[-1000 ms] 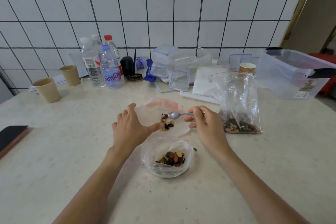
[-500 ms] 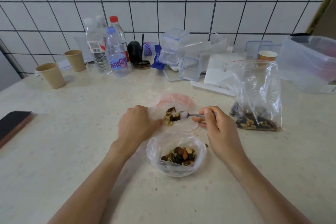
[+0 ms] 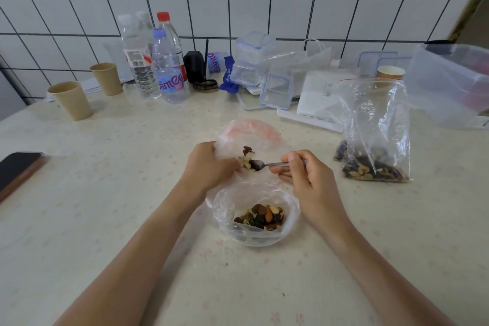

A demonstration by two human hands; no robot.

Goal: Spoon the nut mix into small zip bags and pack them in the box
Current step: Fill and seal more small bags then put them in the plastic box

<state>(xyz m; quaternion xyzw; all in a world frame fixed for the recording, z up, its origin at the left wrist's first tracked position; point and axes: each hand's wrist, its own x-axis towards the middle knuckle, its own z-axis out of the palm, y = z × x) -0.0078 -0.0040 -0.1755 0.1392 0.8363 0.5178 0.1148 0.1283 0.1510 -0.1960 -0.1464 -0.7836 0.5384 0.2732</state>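
Small zip bag (image 3: 248,137): thin, limp, slippery film lying on the surface just beyond the bowl (image 3: 255,216); best taken at the mouth edge, where the left hand (image 3: 209,167) pinches it. Spoon (image 3: 267,165), stiff and light, is clamped in the right hand's (image 3: 307,180) grip, its tip among loose nuts (image 3: 247,160) inside the bag.

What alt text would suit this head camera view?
A right hand tips a spoon of nuts into a small bag that the left hand holds open, above a nut-filled bowl on a cluttered table.
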